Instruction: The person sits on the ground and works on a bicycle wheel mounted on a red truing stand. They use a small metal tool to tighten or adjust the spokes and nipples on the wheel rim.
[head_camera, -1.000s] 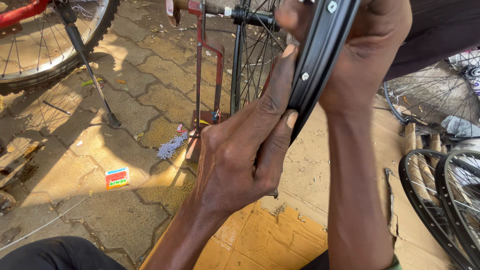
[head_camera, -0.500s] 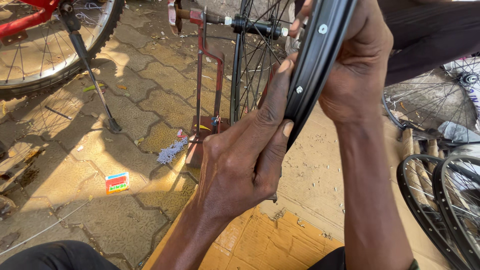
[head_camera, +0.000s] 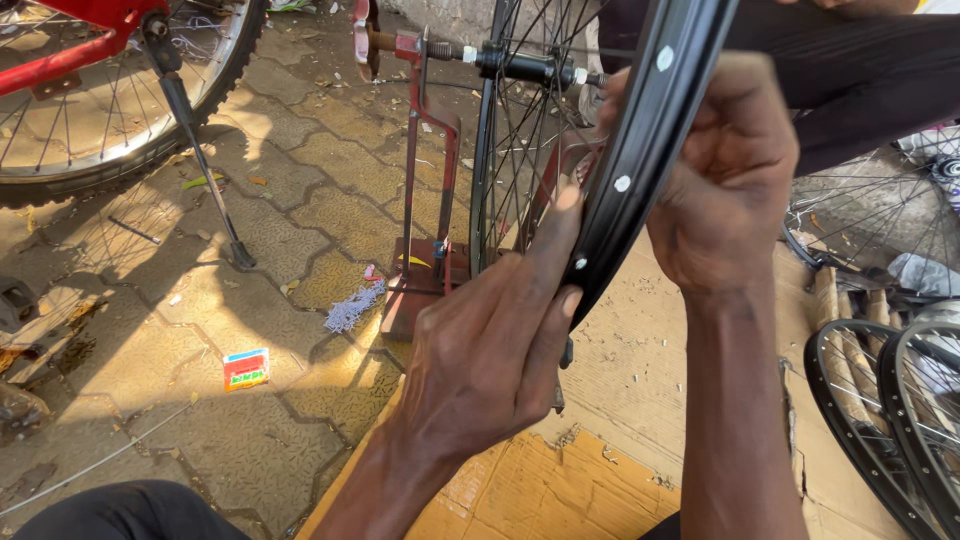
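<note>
Here, both hands grip the black metal bicycle wheel rim (head_camera: 655, 130), which stands upright close to the camera, in front of the red metal truing stand (head_camera: 425, 200) that carries a spoked wheel (head_camera: 510, 150). The left hand (head_camera: 490, 360) lies against the rim's left face, its fingers (head_camera: 555, 245) stretched out together and pressed flat along the edge. The right hand (head_camera: 725, 185) wraps the rim from the other side, fingers curled tight around it. Brown cardboard (head_camera: 620, 420) covers the paved ground below.
</note>
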